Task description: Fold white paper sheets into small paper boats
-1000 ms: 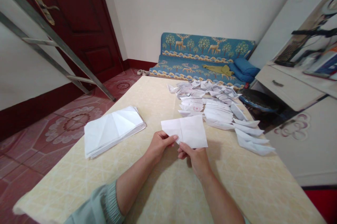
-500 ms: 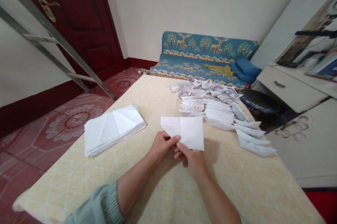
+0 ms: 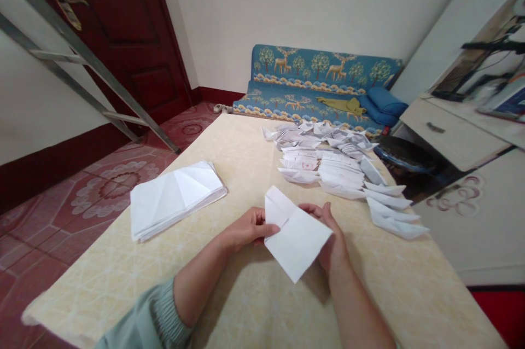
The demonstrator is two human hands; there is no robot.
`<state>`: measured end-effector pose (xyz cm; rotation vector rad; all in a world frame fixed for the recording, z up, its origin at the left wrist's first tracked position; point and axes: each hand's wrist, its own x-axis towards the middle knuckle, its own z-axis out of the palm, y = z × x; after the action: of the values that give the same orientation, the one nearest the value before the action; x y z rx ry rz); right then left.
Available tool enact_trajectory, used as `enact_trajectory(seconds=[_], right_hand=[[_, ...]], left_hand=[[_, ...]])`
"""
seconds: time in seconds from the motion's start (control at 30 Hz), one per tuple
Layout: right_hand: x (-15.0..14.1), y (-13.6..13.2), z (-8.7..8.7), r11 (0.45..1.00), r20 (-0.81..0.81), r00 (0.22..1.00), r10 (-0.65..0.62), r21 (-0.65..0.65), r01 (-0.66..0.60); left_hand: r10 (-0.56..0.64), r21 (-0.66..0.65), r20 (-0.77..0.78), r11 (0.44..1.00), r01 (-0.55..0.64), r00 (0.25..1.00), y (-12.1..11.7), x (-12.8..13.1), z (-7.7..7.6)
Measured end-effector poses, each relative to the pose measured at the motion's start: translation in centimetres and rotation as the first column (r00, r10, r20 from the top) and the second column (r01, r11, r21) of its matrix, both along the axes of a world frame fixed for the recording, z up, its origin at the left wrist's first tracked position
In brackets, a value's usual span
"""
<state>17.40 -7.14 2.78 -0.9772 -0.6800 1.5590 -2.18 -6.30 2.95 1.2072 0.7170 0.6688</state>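
Note:
A folded sheet of white paper is held just above the table, tilted with one corner pointing down toward me. My left hand pinches its left edge, thumb on top and fingers behind. Around the right corner, my right hand is partly behind the paper with its thumb raised and fingers apart; whether it grips or only touches the paper is hard to see. A stack of creased white paper lies to the left. Folded paper boats stand in rows at the right, some with print on them.
A pale yellow cloth covers the table. Beyond it is a blue sofa with deer patterns. On the left a metal ladder leans by a dark red door. A dark round stool and a white cabinet stand right.
The folded paper has turned so its corner points toward me. My right hand has let go of the lower edge and moved right, its thumb lifting. My left hand keeps its pinch.

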Motion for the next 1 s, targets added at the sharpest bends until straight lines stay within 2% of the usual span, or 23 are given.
enact_trajectory(seconds=[0.07, 0.13, 0.23, 0.3, 0.37, 0.43, 0.5, 0.53, 0.6, 0.67, 0.73, 0.8, 0.9, 1.0], right_hand=[[0.2, -0.2, 0.3, 0.989, 0.124, 0.985, 0.119, 0.073, -0.129], [0.2, -0.4, 0.6, 0.956, 0.285, 0.934, 0.214, 0.135, -0.26], [0.0, -0.8, 0.7, 0.902, 0.462, 0.835, 0.299, 0.148, -0.405], [0.0, -0.8, 0.6, 0.914, 0.518, 0.815, 0.26, 0.141, -0.381], [0.0, -0.8, 0.3, 0.955, 0.512, 0.846, 0.153, 0.144, -0.259], [0.1, -0.7, -0.1, 0.977, 0.468, 0.883, 0.031, 0.172, -0.126], [0.2, -0.6, -0.2, 0.977, 0.445, 0.896, -0.02, 0.199, -0.077], [0.3, -0.6, -0.2, 0.975, 0.447, 0.894, -0.019, 0.204, -0.082], [0.4, -0.6, 0.1, 0.973, 0.475, 0.88, 0.02, 0.194, -0.127], [0.7, -0.6, 0.5, 0.963, 0.538, 0.84, 0.066, 0.186, -0.194], [1.0, -0.7, 1.1, 0.941, 0.642, 0.763, 0.074, 0.209, -0.267], [1.2, -0.8, 1.9, 0.908, 0.753, 0.657, -0.01, 0.283, -0.31], [0.9, -1.1, 2.8, 0.838, 0.882, 0.431, -0.192, 0.376, -0.395], [-0.2, -1.4, 3.1, 0.799, 0.949, 0.226, -0.221, 0.309, -0.515]], left_hand=[[-0.161, -0.036, -0.038, 0.987, 0.159, 0.986, -0.5, 0.0, 0.5], [-0.242, -0.051, -0.061, 0.97, 0.239, 0.968, -1.0, 0.0, 0.8], [-0.26, -0.043, -0.077, 0.965, 0.258, 0.962, -1.3, 0.1, 1.0], [-0.24, -0.039, -0.094, 0.971, 0.237, 0.966, -1.2, 0.1, 0.9], [-0.134, -0.046, -0.107, 0.99, 0.13, 0.985, -0.9, 0.1, 0.6], [0.071, -0.065, -0.111, 0.995, -0.079, 0.991, -0.3, 0.1, 0.2], [0.281, -0.071, -0.121, 0.954, -0.291, 0.952, 0.2, 0.0, -0.2], [0.346, -0.062, -0.127, 0.933, -0.355, 0.93, 0.4, -0.1, -0.3], [0.385, -0.024, -0.149, 0.92, -0.392, 0.911, 0.6, -0.3, -0.5], [0.346, 0.031, -0.19, 0.937, -0.347, 0.919, 0.6, -0.5, -0.6], [0.308, 0.102, -0.235, 0.951, -0.292, 0.922, 0.5, -0.6, -0.5], [0.3, 0.187, -0.266, 0.948, -0.257, 0.916, 0.3, -0.6, -0.5], [0.282, 0.311, -0.288, 0.931, -0.19, 0.915, 0.1, -0.3, -0.4], [0.217, 0.387, -0.305, 0.918, -0.088, 0.927, 0.0, 0.2, -0.4]])
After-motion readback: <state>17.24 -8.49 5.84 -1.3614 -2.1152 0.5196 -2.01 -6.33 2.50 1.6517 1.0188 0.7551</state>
